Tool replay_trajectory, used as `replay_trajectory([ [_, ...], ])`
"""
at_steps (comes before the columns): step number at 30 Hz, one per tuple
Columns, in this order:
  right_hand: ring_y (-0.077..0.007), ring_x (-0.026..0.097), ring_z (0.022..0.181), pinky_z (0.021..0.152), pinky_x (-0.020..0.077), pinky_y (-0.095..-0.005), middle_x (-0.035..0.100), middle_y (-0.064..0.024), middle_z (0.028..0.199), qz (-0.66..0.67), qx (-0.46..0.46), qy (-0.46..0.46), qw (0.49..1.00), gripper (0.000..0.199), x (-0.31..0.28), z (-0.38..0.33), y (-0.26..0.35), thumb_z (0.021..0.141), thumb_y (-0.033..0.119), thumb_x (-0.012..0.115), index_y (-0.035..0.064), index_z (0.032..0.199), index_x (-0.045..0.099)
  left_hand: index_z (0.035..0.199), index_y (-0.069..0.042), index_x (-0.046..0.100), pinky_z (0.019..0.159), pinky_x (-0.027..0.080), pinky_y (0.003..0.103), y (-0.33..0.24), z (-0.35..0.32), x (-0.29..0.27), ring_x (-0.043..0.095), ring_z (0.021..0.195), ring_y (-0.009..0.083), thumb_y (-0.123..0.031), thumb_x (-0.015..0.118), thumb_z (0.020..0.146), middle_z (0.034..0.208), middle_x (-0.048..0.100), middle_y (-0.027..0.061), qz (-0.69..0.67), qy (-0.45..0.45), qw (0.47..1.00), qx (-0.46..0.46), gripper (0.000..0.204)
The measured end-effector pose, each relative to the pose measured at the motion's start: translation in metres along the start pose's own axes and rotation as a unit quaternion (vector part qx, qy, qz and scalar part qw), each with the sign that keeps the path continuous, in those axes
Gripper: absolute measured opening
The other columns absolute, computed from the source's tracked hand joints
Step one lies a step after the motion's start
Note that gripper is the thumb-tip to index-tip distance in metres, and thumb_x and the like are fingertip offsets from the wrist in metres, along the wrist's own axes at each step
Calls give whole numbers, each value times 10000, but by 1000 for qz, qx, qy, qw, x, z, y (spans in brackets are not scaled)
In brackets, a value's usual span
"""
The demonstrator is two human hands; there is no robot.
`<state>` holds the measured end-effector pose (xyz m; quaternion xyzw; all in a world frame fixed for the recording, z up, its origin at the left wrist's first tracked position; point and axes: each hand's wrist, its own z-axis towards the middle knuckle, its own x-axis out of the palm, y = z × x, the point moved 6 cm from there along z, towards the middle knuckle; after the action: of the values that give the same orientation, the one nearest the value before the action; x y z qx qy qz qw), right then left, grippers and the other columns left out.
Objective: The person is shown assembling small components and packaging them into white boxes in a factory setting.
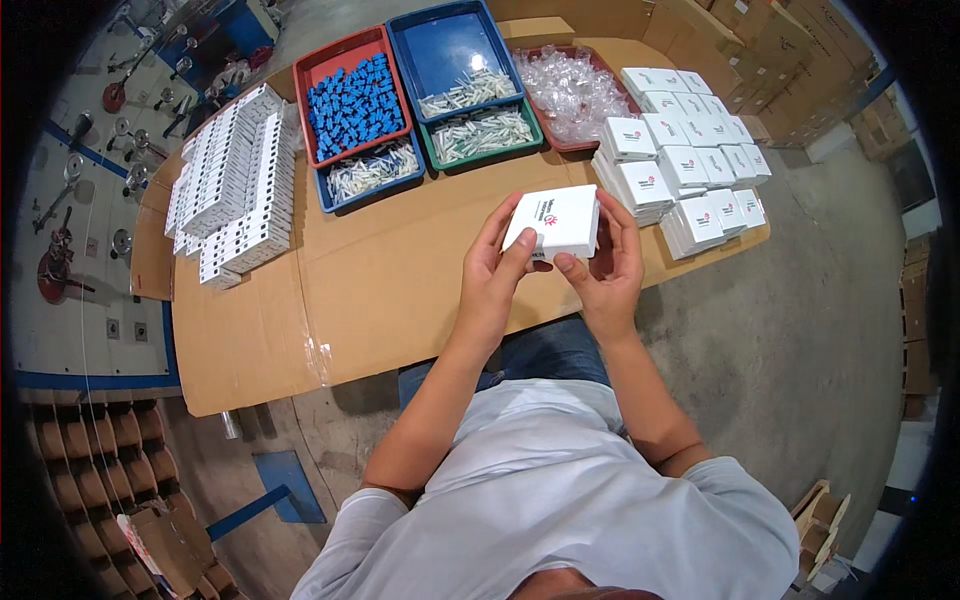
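As I scan my feed from the left, a stack of white parts (262,235) with dark square marks stands at the left of the frame, at the edge of the cardboard-topped table (380,285). Right of it, at the upper centre, a red tray (330,62) holds blue pieces (360,105), above a tray of white sticks (375,172). Next comes a blue tray (440,50), partly filled with more sticks, over a green tray (490,157).

Below these, near the frame's centre, I see the left hand (497,265) clamped on the left side of a white box (555,225), its thumb over the printed face. The box sits squarely between the two hands, held up over the table, printed face up. It looks nearly square, so I read no clear long axis; its near edge runs roughly across the frame. The right hand (612,275) grips the opposite side, thumb at the near edge; I cannot tell how its hidden fingers lie.

Beyond the box are clear plastic pieces (570,95), then, at the upper right, stacked boxes (690,165), nearer the right hand than the left.
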<state>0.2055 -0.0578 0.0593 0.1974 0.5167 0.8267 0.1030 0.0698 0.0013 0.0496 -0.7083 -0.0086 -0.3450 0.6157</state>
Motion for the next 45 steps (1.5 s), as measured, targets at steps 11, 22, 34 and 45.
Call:
replay_trajectory([
  [11, -219, 550, 1220, 990, 497, -361, 517, -118, 1367, -30, -13, -7, 999, 733, 6, -5, 2, 827, 53, 823, 6, 1450, 441, 1457, -41, 434, 887, 580, 381, 21, 3, -12, 667, 1146, 277, -563, 359, 1055, 1301, 629, 189, -29, -19, 998, -54, 663],
  [22, -296, 587, 1259, 1031, 486, -372, 593, -205, 1366, -138, -97, 82, 982, 366, 34, -11, -3, 834, 13, 762, -2, 1187, 669, 1459, -152, 337, 841, 609, 437, 35, -23, -23, 677, 1029, 250, -622, 386, 1032, 1229, 605, 137, -130, -100, 982, -99, 637],
  [34, -377, 508, 1363, 1080, 439, -447, 488, -247, 1494, -162, -88, 198, 963, 583, 45, -5, -2, 873, 334, 778, 34, 1341, 603, 1475, -159, 329, 749, 568, 321, 30, -29, -20, 677, 899, 213, -516, 502, 991, 1185, 599, 114, -54, -68, 988, -131, 626],
  [45, -371, 541, 1295, 993, 490, -425, 482, -250, 1468, -175, -166, 222, 945, 678, 51, -11, 0, 857, 439, 770, 43, 1369, 567, 1482, -182, 344, 785, 494, 256, 21, -36, -10, 541, 913, 125, -466, 537, 950, 1177, 523, 36, -77, -66, 991, -82, 633],
])
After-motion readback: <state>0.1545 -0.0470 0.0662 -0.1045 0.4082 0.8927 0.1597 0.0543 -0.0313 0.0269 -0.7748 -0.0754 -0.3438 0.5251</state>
